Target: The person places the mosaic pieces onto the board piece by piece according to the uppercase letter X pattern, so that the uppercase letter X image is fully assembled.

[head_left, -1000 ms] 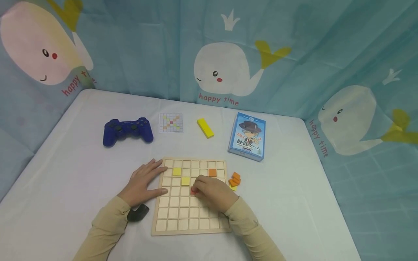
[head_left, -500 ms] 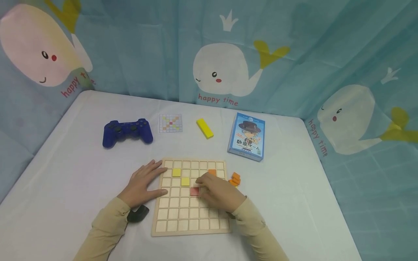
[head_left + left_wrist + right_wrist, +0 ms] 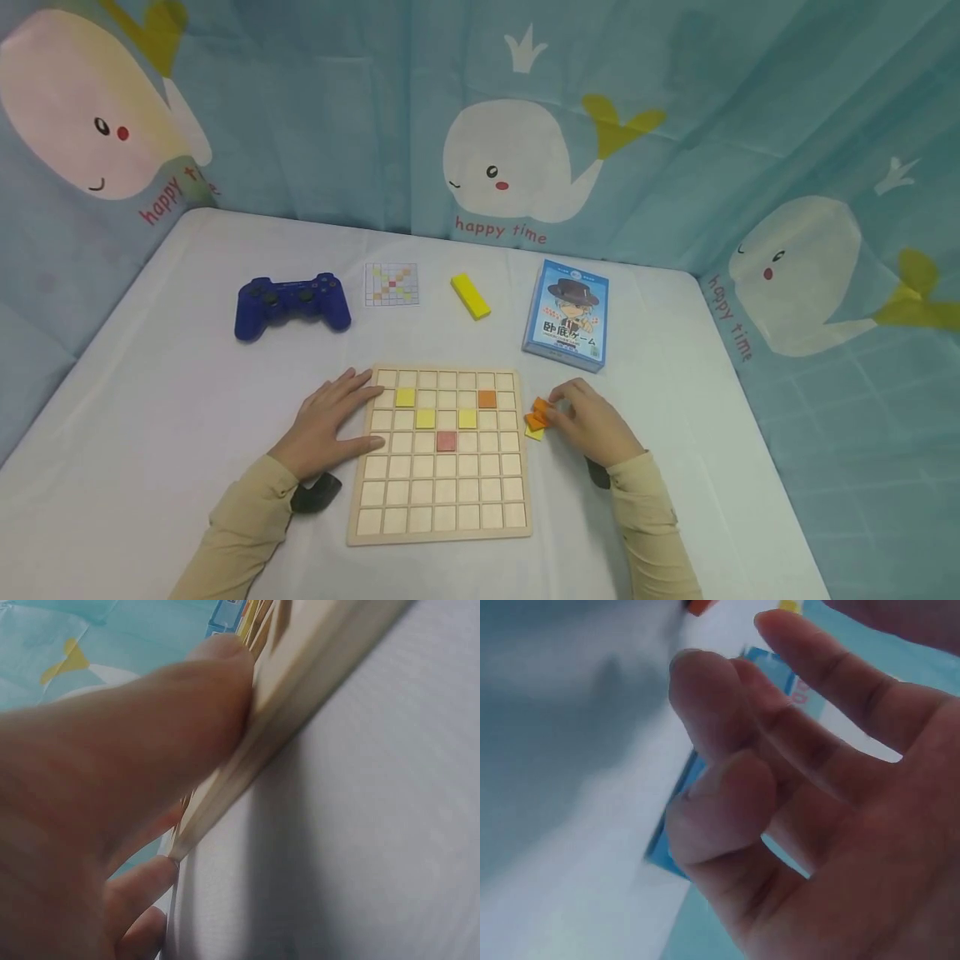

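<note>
A square wooden grid board lies on the table, with yellow tiles, an orange tile and a red tile in its cells. My left hand rests at the board's left edge with fingers spread. In the left wrist view the thumb lies against the board's edge. Right of the board, my right hand has its thumb and fingertips right at a small pile of orange tiles, with a yellow tile partly under them. The right wrist view shows bent fingers with no tile between them.
A blue game controller lies at the back left. Beside it are a small pattern card, a yellow block and a blue game box. A whale-print curtain closes off the back and sides.
My right hand has moved off the board, rightward to the tile pile. The red tile and a yellow tile are uncovered in their cells. My left hand stays in place.
</note>
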The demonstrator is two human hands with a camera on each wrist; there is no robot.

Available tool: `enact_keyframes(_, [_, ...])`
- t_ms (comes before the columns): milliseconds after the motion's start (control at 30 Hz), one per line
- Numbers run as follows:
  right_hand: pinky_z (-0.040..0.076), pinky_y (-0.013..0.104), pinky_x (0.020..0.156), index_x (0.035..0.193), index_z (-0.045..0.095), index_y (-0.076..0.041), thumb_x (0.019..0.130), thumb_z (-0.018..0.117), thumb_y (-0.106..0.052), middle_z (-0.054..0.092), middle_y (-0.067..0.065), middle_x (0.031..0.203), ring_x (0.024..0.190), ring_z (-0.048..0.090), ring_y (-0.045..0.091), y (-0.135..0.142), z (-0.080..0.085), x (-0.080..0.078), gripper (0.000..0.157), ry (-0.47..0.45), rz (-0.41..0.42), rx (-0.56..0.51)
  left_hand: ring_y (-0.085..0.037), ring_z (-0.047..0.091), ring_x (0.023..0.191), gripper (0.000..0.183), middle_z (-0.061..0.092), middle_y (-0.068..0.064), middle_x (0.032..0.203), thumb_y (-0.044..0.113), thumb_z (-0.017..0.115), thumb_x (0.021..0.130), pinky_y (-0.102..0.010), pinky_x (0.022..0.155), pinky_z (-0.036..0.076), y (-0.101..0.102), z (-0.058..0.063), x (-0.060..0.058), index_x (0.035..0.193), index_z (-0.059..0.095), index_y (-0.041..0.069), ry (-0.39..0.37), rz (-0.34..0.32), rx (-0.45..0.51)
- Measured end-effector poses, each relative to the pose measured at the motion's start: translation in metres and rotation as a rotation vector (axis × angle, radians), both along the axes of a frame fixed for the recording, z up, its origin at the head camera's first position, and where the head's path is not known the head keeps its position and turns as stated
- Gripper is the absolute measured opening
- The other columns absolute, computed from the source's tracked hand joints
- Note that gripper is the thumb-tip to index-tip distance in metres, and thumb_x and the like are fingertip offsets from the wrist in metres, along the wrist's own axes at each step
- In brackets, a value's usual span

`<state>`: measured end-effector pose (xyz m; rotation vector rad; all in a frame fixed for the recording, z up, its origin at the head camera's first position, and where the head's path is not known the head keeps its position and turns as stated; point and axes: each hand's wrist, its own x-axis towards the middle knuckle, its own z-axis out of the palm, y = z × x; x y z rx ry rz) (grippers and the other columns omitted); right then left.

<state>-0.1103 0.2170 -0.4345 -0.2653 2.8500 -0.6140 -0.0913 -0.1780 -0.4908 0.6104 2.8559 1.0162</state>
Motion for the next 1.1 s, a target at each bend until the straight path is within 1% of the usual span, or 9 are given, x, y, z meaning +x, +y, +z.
enact_keyframes(133, [0.047,0.029,0.069,0.101,0.063,-0.013,0.091,0.067,-0.028,0.06,-0.001,0.103,0.079,0.051,0.013,0.0,-0.004,-0.003,0.018,-0.016,0.028,-0.027,-0.039,0.022,0.143,0.072,0.035,-0.013,0.152,0.046,0.073,0.079,-0.059,0.114,0.014,0.0,0.0,0.0,0.138,0.049,0.013,0.0,-0.002,0.004])
enact_keyframes(333, [0.05,0.031,0.074,0.097,0.063,-0.012,0.092,0.065,-0.02,0.062,0.0,0.102,0.08,0.053,0.012,-0.003,-0.01,-0.004,0.01,0.011,0.071,-0.051,-0.039,0.021,0.143,0.072,0.035,-0.013,0.152,0.045,0.073,0.079,-0.059,0.114,0.013,0.0,-0.001,0.001,0.139,0.049,0.013,-0.004,-0.008,0.012])
enact_keyframes(467, [0.049,0.028,0.068,0.098,0.06,-0.011,0.092,0.065,-0.018,0.06,0.0,0.097,0.075,0.05,0.011,-0.003,-0.01,-0.004,0.01,0.031,0.08,-0.053,-0.038,0.021,0.143,0.072,0.035,-0.012,0.153,0.045,0.073,0.079,-0.059,0.114,0.014,0.0,-0.001,0.002,0.139,0.049,0.013,-0.004,-0.005,0.01])
enact_keyframes(633, [0.043,0.022,0.058,0.105,0.055,-0.009,0.091,0.066,-0.017,0.057,-0.001,0.089,0.067,0.046,0.009,-0.009,-0.004,-0.003,0.02,0.099,0.122,-0.099,-0.039,0.021,0.143,0.072,0.034,-0.013,0.152,0.046,0.073,0.079,-0.059,0.114,0.014,0.0,-0.001,0.002,0.139,0.049,0.013,-0.006,-0.006,0.006])
enact_keyframes(733, [0.04,0.02,0.052,0.107,0.053,-0.01,0.09,0.068,-0.017,0.053,-0.002,0.082,0.063,0.043,0.007,-0.018,0.003,-0.002,0.023,0.158,0.186,-0.121,-0.039,0.021,0.143,0.072,0.035,-0.013,0.152,0.045,0.074,0.079,-0.059,0.114,0.014,-0.001,0.0,0.002,0.138,0.049,0.012,-0.006,-0.004,0.004])
enact_keyframes(833, [0.039,0.017,0.05,0.106,0.053,-0.01,0.088,0.069,-0.013,0.051,-0.003,0.08,0.062,0.042,0.005,-0.03,0.009,0.001,0.025,0.24,0.283,-0.119,-0.039,0.022,0.143,0.072,0.035,-0.013,0.152,0.045,0.074,0.079,-0.059,0.114,0.014,-0.001,0.0,0.001,0.138,0.05,0.012,-0.004,-0.003,0.003])
enact_keyframes(1000, [0.048,0.016,0.061,0.105,0.054,-0.008,0.087,0.07,-0.008,0.058,-0.001,0.096,0.072,0.051,0.006,-0.058,0.015,0.007,0.024,0.376,0.491,-0.14,-0.039,0.022,0.143,0.072,0.035,-0.013,0.152,0.045,0.074,0.079,-0.058,0.114,0.014,0.0,0.002,0.0,0.138,0.05,0.013,-0.003,-0.003,-0.001])
enact_keyframes(1033, [0.049,0.016,0.063,0.104,0.054,-0.008,0.087,0.069,-0.009,0.058,-0.001,0.1,0.073,0.052,0.006,-0.064,0.016,0.009,0.023,0.388,0.527,-0.142,-0.038,0.022,0.143,0.072,0.035,-0.013,0.152,0.046,0.074,0.079,-0.058,0.114,0.014,0.0,0.002,0.0,0.138,0.05,0.013,-0.004,-0.002,-0.003])
enact_keyframes(1100, [0.05,0.015,0.066,0.105,0.055,-0.008,0.088,0.068,-0.011,0.058,-0.001,0.101,0.076,0.055,0.007,-0.077,0.017,0.013,0.022,0.383,0.582,-0.14,-0.039,0.022,0.143,0.072,0.035,-0.013,0.152,0.046,0.074,0.079,-0.059,0.114,0.014,0.0,0.002,0.001,0.138,0.05,0.013,-0.002,-0.001,-0.004])
